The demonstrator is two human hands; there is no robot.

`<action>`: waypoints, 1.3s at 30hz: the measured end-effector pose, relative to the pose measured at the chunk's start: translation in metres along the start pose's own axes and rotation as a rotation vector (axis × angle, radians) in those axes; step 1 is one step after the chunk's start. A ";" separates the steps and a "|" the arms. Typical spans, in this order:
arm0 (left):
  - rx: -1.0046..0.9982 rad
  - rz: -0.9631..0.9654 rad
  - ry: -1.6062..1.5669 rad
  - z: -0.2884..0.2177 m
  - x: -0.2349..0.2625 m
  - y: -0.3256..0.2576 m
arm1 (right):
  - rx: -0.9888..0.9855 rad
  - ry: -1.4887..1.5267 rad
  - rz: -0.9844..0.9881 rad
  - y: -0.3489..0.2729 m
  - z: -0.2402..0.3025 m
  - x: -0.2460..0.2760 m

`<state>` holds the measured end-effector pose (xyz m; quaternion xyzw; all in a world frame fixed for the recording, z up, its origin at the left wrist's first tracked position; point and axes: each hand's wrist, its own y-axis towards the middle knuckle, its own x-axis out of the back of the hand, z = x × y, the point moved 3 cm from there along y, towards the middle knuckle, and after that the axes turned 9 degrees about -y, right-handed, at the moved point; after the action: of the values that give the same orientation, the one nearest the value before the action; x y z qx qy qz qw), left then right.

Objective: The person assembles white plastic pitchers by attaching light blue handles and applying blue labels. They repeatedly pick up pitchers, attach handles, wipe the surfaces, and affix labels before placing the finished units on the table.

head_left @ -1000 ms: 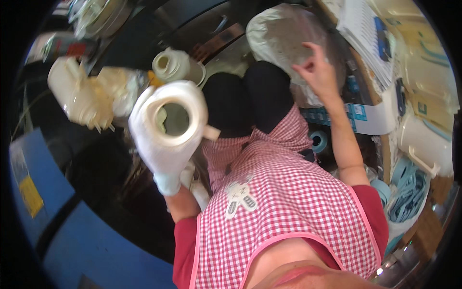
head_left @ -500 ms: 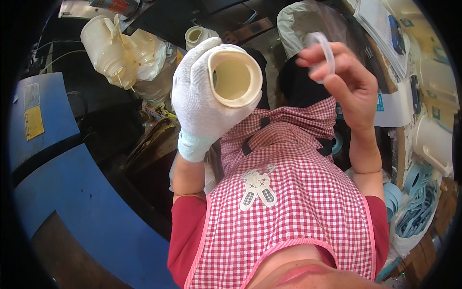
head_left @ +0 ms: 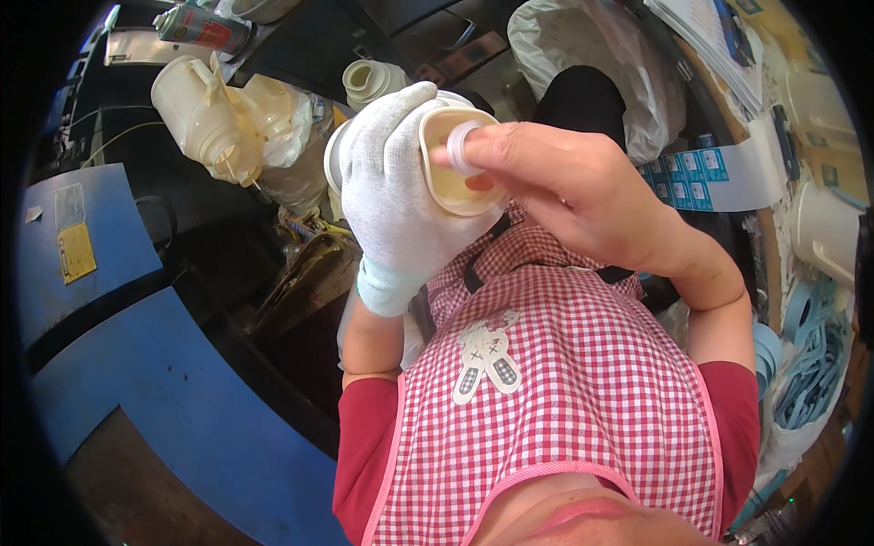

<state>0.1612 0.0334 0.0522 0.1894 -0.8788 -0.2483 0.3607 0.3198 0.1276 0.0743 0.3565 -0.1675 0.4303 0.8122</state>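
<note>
The gloved left hand (head_left: 396, 182) gripped a cream plastic housing (head_left: 455, 159) at chest height. The bare right hand (head_left: 564, 187) pinched a translucent ring (head_left: 458, 146) at its opening.

The left hand (head_left: 396, 182) wraps around the cup (head_left: 460, 164), and the right hand (head_left: 564, 187) sits at the cup's mouth from the right, holding a ring (head_left: 458, 146) there. Left of both lie jugs (head_left: 214, 114), with a can (head_left: 200, 27) behind them; a bag (head_left: 601, 55) lies behind the hands, to the right.
</note>
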 end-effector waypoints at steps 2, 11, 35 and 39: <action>-0.025 -0.001 0.056 -0.005 -0.003 0.002 | -0.007 -0.060 0.084 0.000 0.002 0.005; -0.026 0.012 0.101 -0.003 -0.010 0.004 | 0.027 -0.472 0.156 0.007 0.003 -0.011; 0.050 -0.714 -0.358 -0.029 0.137 0.087 | 0.177 -0.308 -0.478 0.127 -0.048 0.164; 0.264 -0.728 -0.319 0.019 0.168 0.021 | 0.305 -0.723 -0.615 0.221 -0.099 0.218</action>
<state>0.0318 -0.0301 0.1433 0.4916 -0.8236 -0.2709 0.0813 0.2606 0.4080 0.2283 0.6305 -0.2608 0.0393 0.7300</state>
